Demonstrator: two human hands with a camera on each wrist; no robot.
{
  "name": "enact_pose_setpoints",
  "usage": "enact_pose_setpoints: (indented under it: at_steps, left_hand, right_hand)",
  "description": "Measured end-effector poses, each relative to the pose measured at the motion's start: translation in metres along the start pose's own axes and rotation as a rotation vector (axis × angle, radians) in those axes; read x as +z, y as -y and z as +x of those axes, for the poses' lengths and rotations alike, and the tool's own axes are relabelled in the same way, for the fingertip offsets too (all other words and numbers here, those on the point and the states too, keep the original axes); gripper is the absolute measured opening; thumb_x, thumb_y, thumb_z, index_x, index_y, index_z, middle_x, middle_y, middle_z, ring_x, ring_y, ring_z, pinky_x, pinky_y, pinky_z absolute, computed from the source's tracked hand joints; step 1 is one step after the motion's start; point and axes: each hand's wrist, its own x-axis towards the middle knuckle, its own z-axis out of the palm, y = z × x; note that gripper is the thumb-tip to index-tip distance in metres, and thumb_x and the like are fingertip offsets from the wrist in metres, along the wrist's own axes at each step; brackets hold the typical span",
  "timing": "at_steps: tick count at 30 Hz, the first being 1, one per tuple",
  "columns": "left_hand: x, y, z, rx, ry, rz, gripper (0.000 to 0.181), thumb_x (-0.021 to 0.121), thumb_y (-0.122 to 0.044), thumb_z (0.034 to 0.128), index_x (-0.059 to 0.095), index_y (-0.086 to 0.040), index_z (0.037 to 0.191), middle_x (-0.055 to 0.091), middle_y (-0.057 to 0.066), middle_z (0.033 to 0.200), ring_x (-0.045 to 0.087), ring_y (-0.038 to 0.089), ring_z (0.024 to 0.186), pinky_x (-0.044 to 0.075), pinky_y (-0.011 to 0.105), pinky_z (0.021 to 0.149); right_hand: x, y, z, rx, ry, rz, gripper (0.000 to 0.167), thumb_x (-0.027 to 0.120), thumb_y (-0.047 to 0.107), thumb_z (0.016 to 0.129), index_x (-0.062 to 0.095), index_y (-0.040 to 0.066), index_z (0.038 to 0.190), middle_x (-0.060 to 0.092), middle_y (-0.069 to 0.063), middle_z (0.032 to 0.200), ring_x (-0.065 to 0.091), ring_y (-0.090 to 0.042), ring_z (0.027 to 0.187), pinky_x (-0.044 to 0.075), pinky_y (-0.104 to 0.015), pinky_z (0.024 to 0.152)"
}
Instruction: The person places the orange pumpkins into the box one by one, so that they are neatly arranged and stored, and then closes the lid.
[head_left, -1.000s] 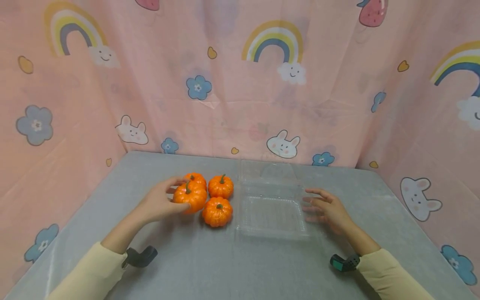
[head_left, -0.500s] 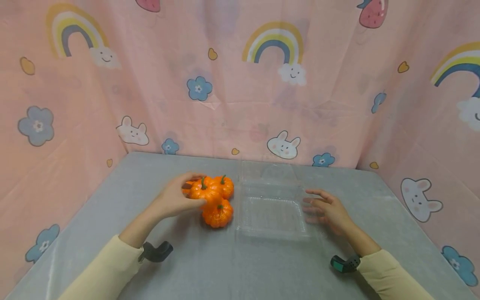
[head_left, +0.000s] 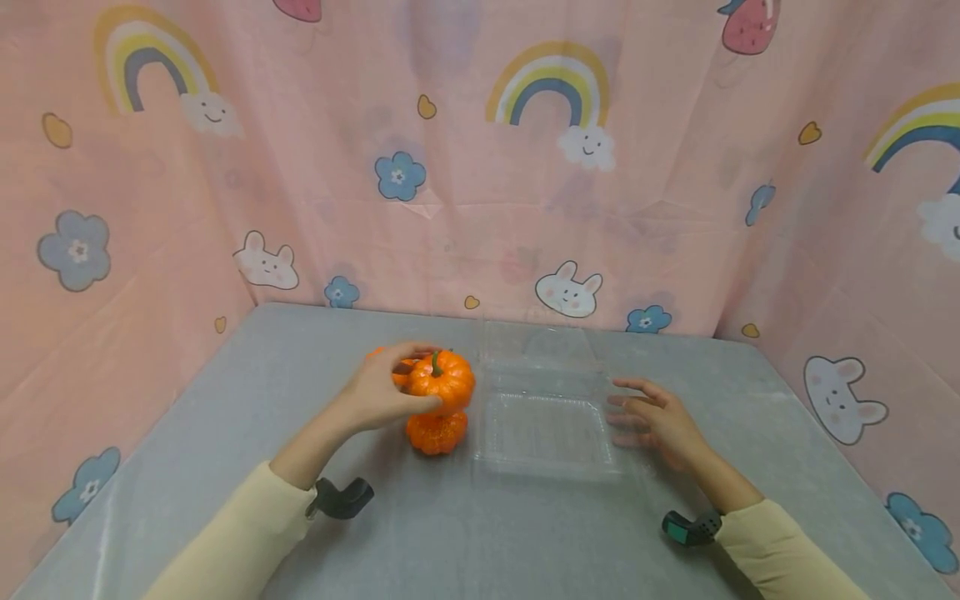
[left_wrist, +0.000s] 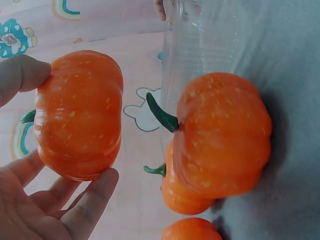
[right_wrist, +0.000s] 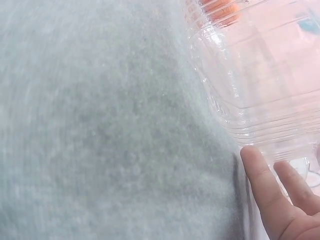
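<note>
A small orange pumpkin (left_wrist: 80, 115) with a green stem is held between the thumb and fingers of my left hand (head_left: 378, 393), raised above the table. In the left wrist view another pumpkin (left_wrist: 225, 135) stands on the table close by, with two more partly showing behind it. From the head view, the front pumpkin (head_left: 437, 433) sits just below the held one, and my hand covers most of the others. My right hand (head_left: 663, 427) has its fingers extended at the right side of a clear plastic clamshell box (head_left: 547, 471); in the right wrist view a fingertip (right_wrist: 250, 152) meets its wall.
The box's hinged lid (head_left: 536, 343) stands open toward the back of the grey table (head_left: 525, 542). A pink patterned curtain (head_left: 465, 233) encloses the back and sides. Dark devices are strapped at both wrists.
My left hand has carried the held pumpkin rightward, over the other pumpkins and closer to the box. The right hand has stayed beside the box.
</note>
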Motion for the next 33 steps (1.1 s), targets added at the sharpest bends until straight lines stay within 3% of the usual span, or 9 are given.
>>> enact_pose_setpoints:
  at_steps: [5,11,18,33]
  left_hand:
    - [0.004,-0.009,0.002,0.005,0.006,-0.018,0.063,0.079,-0.030,0.0727,0.055,-0.027,0.131,0.054,0.002,0.135,0.054,0.028,0.120,0.052,0.042,0.096]
    - [0.010,-0.016,0.007,0.006,0.012,-0.026,0.063,0.079,-0.030,0.0719,0.056,-0.029,0.130,0.055,-0.001,0.135,0.053,0.026,0.120,0.051,0.042,0.096]
    - [0.021,-0.018,0.013,0.039,0.036,-0.048,0.064,0.079,-0.029,0.0736,0.054,-0.026,0.133,0.054,-0.002,0.136,0.053,0.027,0.119,0.052,0.040,0.094]
    - [0.048,-0.024,0.027,0.072,0.059,-0.087,0.062,0.081,-0.026,0.0730,0.056,-0.025,0.130,0.057,-0.005,0.131,0.057,0.021,0.114,0.053,0.035,0.092]
  right_hand:
    - [-0.001,0.001,-0.002,-0.004,-0.003,-0.004,0.041,0.050,0.023,0.100,0.045,0.007,0.137,0.048,-0.028,0.139,0.068,-0.021,0.103,0.058,-0.047,0.078]
    - [0.000,0.000,-0.001,0.012,-0.024,-0.007,0.045,0.049,0.024,0.100,0.041,0.003,0.139,0.041,-0.034,0.143,0.068,-0.022,0.103,0.058,-0.047,0.077]
    - [0.001,0.000,0.000,0.005,-0.019,-0.012,0.051,0.050,0.027,0.100,0.037,0.000,0.141,0.039,-0.035,0.143,0.066,-0.029,0.107,0.058,-0.047,0.078]
    - [0.001,0.000,0.001,-0.002,-0.005,-0.006,0.048,0.048,0.022,0.101,0.036,-0.001,0.141,0.040,-0.035,0.142,0.067,-0.024,0.103,0.058,-0.048,0.077]
